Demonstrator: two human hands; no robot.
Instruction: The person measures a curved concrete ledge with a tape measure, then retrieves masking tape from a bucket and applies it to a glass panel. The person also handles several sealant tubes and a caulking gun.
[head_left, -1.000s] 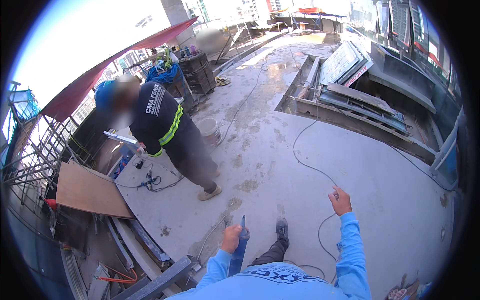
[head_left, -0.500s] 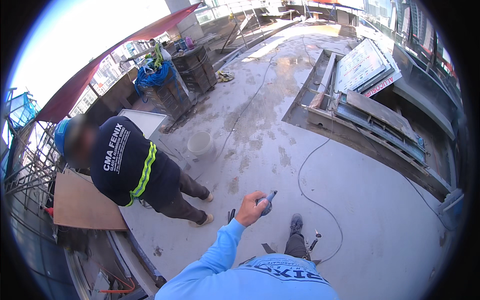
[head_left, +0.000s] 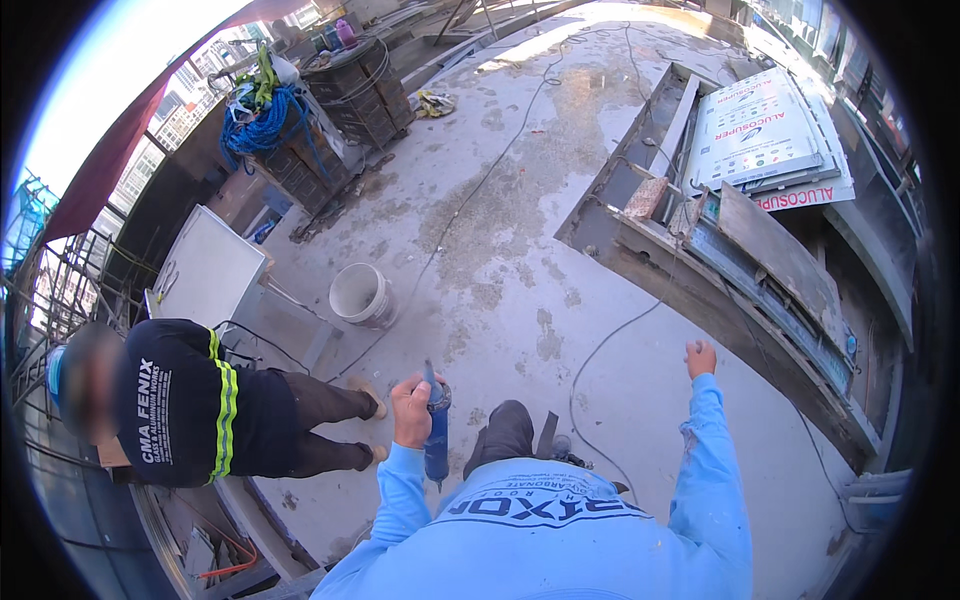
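My left hand [head_left: 410, 410] is wrapped round a blue caulking gun [head_left: 437, 445], held upright beside my body with its pointed nozzle up. The gun's long barrel hangs below my fingers, along my blue sleeve. Out to the right, my right hand [head_left: 701, 358] is raised over the floor with its fingers curled in. No thing shows in it. Close on my left stands a co-worker [head_left: 200, 400] in a dark shirt with a reflective band and a blue helmet, bent forward; that person's hands are hidden.
A white bucket [head_left: 362, 296] stands ahead on the left, near a white-topped table [head_left: 208, 268]. Blue rope [head_left: 262, 125] lies heaped on stacked blocks. On the right, a raised metal frame [head_left: 640, 235] bears stacked panels [head_left: 760, 135]. A cable [head_left: 585, 345] curves across the concrete floor.
My view has shifted forward. My left hand has drawn the caulking gun back toward my body and turned it upright. My right hand has come into view.
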